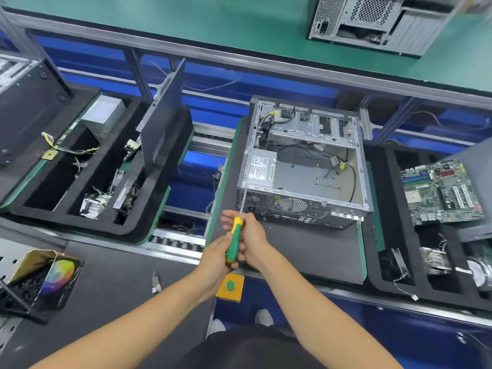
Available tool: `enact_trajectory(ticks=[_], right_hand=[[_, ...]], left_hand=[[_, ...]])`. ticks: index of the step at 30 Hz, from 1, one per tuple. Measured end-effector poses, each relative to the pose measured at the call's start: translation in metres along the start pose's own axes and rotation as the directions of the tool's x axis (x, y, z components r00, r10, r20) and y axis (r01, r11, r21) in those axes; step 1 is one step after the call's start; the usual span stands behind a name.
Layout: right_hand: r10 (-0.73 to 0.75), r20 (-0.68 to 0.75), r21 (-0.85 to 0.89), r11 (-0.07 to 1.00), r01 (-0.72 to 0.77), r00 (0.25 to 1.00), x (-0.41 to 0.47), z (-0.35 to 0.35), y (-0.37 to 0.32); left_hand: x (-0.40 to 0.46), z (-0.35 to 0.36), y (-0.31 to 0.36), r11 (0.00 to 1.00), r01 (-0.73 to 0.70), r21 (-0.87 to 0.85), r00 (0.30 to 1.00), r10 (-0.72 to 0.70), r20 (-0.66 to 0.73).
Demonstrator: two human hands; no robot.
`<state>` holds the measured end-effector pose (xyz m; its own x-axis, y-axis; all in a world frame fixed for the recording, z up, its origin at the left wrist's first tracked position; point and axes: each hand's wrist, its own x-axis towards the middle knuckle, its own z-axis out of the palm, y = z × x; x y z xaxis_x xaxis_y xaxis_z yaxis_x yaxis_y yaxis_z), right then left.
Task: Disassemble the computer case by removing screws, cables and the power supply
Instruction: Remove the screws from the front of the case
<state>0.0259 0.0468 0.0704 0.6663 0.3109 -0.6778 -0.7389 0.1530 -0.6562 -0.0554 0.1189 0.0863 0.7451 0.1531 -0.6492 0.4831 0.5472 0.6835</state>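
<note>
Electronics disassembly line: roller conveyor (175,242), foam parts trays (80,187), motherboard (442,191).

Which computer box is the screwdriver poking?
The open case in the middle, right before the hands; the screwdriver tip touches its back corner. The other case sits far behind.

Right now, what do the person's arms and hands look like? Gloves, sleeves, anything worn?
Both forearms are bare from the bottom of the frame up; no sleeves in view. The left hand and right hand are bare too: no gloves, and no watch, wristband or rings that I can see. No markings or cables on either arm. Dark clothing shows at the bottom edge, with light shoes below.
</note>
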Motion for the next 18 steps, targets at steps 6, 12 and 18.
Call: enact_trajectory(ticks=[6,12,18], right_hand=[[-0.071,-0.171,-0.195,0.98,0.037,0.983,0.005,0.002,-0.009],[-0.131,-0.167,-0.166,0.981,0.103,0.977,0.013,0.004,-0.01],[-0.139,-0.209,-0.142,0.984,0.111,0.968,0.022,0.008,-0.012]], left_hand=[[0.005,0.001,-0.003,0.996,0.003,0.088,0.999,0.002,-0.049],[0.006,-0.01,-0.004,1.0,-0.003,0.021,0.999,0.004,-0.049],[0.004,-0.013,0.007,0.999,0.002,0.039,0.999,0.0,-0.044]])
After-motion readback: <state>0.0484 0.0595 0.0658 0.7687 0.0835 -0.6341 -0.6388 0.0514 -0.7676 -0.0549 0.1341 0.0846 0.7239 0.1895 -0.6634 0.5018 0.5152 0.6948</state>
